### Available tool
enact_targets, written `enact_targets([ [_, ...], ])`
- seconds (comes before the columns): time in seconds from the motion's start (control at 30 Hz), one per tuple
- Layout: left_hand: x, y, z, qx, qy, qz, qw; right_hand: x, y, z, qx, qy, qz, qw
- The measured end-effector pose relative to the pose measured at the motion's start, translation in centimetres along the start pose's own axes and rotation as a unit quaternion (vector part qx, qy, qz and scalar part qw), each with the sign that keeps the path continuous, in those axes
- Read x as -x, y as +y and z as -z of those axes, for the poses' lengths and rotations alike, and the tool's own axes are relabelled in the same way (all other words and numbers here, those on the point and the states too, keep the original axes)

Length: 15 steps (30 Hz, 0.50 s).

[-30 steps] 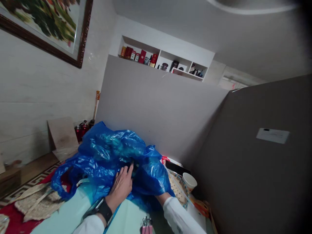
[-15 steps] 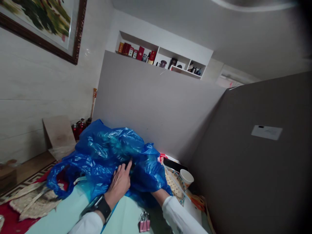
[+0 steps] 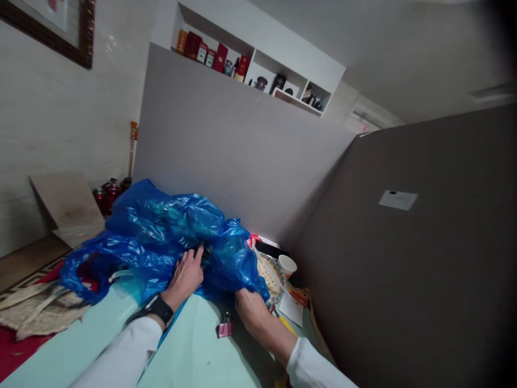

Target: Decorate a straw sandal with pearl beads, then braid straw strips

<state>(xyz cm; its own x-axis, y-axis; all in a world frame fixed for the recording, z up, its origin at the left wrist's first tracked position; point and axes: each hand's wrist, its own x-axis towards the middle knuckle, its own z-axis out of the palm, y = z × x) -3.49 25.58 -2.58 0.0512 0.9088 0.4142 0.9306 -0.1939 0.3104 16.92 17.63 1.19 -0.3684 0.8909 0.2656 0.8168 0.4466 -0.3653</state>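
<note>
A large crumpled blue plastic bag (image 3: 189, 215) lies heaped on a pale green surface (image 3: 197, 345), with something greenish faintly showing through it. My left hand (image 3: 186, 277) rests on the bag's near side, its index finger stretched out towards a dark gap in the folds. The other fingers lie slightly bent against the plastic, and a black watch is on that wrist. At the bag's right lower edge, my right hand (image 3: 252, 312) is closed on the plastic, fingertips hidden behind it. A pink binder clip (image 3: 224, 326) lies between my forearms.
Right of the bag are a woven basket (image 3: 269, 277), a white paper cup (image 3: 287, 265) and a dark flat object (image 3: 271, 250). A knitted beige piece (image 3: 40, 318) lies on red cloth at left. Grey partitions (image 3: 238, 145) stand behind and to the right.
My right hand has come out from under the bag's folds and now shows at its edge. My left hand stays on the bag. The whole view has shifted.
</note>
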Motion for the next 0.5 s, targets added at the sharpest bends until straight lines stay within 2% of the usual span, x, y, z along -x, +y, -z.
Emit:
enact_targets([
  [0.13, -0.2, -0.1, 0.2, -0.006, -0.006, -0.003, 1.0, 2.2, -1.3, 1.3, 0.046, -0.012, -0.01, 0.999],
  [0.23, -0.2, -0.2, 0.4, -0.012, -0.008, -0.005, 1.0, 4.5, -3.1, 2.9, 0.038, 0.02, 0.006, 0.999],
  [0.33, -0.2, -0.2, 0.5, -0.016, -0.01, -0.005, 1.0, 6.3, -4.3, 4.2, -0.055, 0.094, -0.003, 0.994],
  [0.43, -0.3, -0.3, 0.6, -0.018, -0.014, -0.006, 1.0, 7.1, -4.4, 5.3, -0.169, 0.172, -0.045, 0.969],
  [0.5, -0.4, -0.4, 0.6, -0.019, -0.016, -0.007, 1.0, 7.1, -4.0, 6.1, -0.21, 0.202, -0.081, 0.953],
])
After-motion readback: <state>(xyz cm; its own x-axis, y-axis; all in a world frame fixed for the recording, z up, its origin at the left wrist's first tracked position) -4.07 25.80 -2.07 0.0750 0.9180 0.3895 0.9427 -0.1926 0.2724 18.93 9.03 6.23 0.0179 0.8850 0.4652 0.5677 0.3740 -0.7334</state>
